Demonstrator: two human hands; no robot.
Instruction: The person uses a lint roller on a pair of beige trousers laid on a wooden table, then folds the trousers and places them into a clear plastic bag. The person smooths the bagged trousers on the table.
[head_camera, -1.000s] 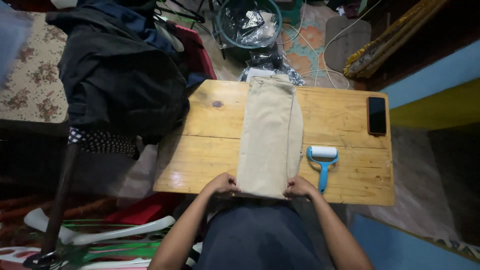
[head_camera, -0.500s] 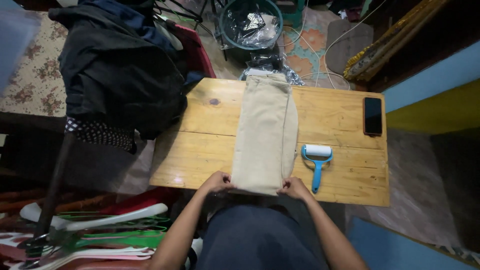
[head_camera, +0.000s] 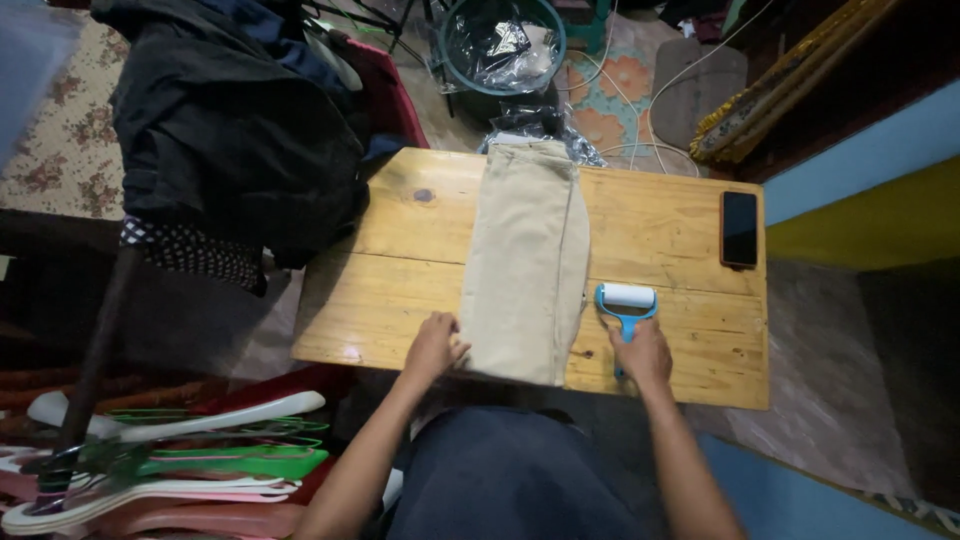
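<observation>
Here the left hand (head_camera: 432, 345) lies flat on the folded tan pants (head_camera: 527, 262) on the desk (head_camera: 670, 225). The right hand (head_camera: 641, 352) has its grip closed on the blue lint roller (head_camera: 626, 305) beside them.

Premises appear to be a room in a home, used for garment care. A plain wooden table (head_camera: 680, 230) stands on a worn floor with patterned rugs (head_camera: 610, 85). Dark clothing (head_camera: 230, 130) is heaped over a chair beside it, and plastic hangers (head_camera: 190, 450) lie stacked at the lower left. A lined bin (head_camera: 500, 40) and loose cables (head_camera: 640, 110) sit behind the table. Folded beige trousers (head_camera: 525, 260), a blue lint roller (head_camera: 627, 305) and a phone (head_camera: 739, 228) lie on the tabletop. Lighting is dim; a small tailoring or laundry business cannot be ruled out.
</observation>
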